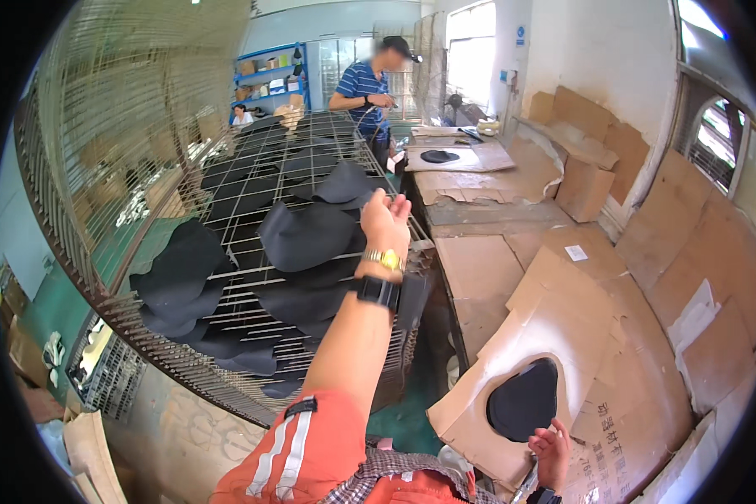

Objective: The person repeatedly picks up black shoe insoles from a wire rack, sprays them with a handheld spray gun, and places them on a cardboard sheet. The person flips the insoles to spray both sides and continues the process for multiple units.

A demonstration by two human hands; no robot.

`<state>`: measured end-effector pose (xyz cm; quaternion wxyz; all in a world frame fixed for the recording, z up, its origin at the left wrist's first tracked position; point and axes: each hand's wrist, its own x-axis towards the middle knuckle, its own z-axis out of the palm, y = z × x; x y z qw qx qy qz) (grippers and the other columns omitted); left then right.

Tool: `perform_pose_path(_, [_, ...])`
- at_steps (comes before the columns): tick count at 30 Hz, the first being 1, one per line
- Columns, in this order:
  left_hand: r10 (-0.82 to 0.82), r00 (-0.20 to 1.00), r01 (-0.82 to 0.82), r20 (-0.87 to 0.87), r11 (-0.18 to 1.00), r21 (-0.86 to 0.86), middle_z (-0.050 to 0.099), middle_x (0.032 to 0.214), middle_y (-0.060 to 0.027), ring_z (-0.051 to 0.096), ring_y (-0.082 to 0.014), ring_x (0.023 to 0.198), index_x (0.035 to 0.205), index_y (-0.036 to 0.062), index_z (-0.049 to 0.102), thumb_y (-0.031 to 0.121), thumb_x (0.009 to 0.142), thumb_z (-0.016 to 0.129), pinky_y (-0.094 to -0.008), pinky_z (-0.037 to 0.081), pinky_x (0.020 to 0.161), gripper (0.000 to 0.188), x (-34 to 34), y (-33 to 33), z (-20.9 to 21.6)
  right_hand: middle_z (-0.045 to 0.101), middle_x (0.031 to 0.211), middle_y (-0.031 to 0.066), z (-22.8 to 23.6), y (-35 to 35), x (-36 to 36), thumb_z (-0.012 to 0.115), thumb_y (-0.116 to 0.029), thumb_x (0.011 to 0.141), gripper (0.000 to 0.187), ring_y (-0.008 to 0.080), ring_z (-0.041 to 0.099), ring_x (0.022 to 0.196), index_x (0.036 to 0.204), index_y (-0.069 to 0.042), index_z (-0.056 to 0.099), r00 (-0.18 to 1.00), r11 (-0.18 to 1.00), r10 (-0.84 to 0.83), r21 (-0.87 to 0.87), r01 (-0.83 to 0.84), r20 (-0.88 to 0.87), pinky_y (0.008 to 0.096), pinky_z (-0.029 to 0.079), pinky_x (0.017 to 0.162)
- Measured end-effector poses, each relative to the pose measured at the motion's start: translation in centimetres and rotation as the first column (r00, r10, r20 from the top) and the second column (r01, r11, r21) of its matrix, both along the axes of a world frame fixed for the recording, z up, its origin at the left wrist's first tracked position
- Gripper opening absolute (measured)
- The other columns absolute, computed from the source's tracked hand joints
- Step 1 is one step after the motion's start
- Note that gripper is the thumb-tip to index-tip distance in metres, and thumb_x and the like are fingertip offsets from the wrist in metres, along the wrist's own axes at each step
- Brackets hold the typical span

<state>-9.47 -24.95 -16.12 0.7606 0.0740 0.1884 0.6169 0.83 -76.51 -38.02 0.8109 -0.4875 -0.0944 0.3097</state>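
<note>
My left hand [386, 223] reaches over a wire rack [328, 244], its fingers bent and apart, with nothing visible in them. Close to its fingers, a curved black sheet piece [344, 183] rests on the rack. Another broad black piece [307, 235] lies nearer, its edges curling up. My right hand [550, 454] is low at the right, its fingers loosely bent and apart. Just beyond those fingers, a rounded black pad [522, 399] lies on a cardboard sheet [470, 382]. I cannot make out whether the pad is one layer or several.
More black pieces [181, 265] overlap on the rack's left side. A raised wire frame [134, 109] stands along the left. Cardboard covers the long bench [479, 252], where another black pad [439, 156] lies farther off. A person [365, 88] in a striped blue shirt stands beyond the rack.
</note>
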Motion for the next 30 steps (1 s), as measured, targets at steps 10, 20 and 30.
perform_pose_path(10, [-0.498,0.546,0.785,-0.673,0.585,0.203,0.066,0.094,-0.0092,0.066,-0.0189,0.085,0.116,0.0033,0.056,0.006,0.088,0.061,-0.0288,0.055,0.075,0.028,2.1,-16.8,-15.2,0.043,0.136,0.0239,-16.3,-6.8,-0.8,0.079,-0.023,0.067,0.073,0.0413,0.041,0.124,0.129,-0.004,0.047,0.716,0.149,0.208,-0.745,0.650,0.667,0.0466,0.035,0.104])
perform_pose_path(20, [0.021,-0.016,1.000,-1.000,0.011,-0.016,0.067,0.090,-0.0047,0.062,-0.0110,0.077,0.104,-0.0015,0.065,0.006,0.083,0.064,-0.0253,0.052,0.073,0.023,4.8,-27.4,-32.9,0.046,0.131,0.0216,-14.9,-6.2,1.1,0.069,-0.011,0.068,0.070,0.0424,0.041,0.121,0.133,-0.007,0.044,0.784,-0.171,0.333,-0.783,0.597,0.525,0.0464,0.039,0.100])
perform_pose_path(30, [-0.356,-0.182,0.954,-0.917,0.162,-0.253,0.065,0.086,-0.0026,0.060,-0.0076,0.071,0.108,-0.0014,0.062,0.007,0.086,0.063,-0.0214,0.049,0.067,0.024,3.2,-21.9,-29.9,0.055,0.093,0.0018,0.0,-10.6,-4.1,0.065,-0.004,0.078,0.046,0.0115,0.053,0.084,0.120,-0.005,0.048,0.891,0.667,-0.402,-0.599,0.443,0.211,0.0251,0.045,0.074])
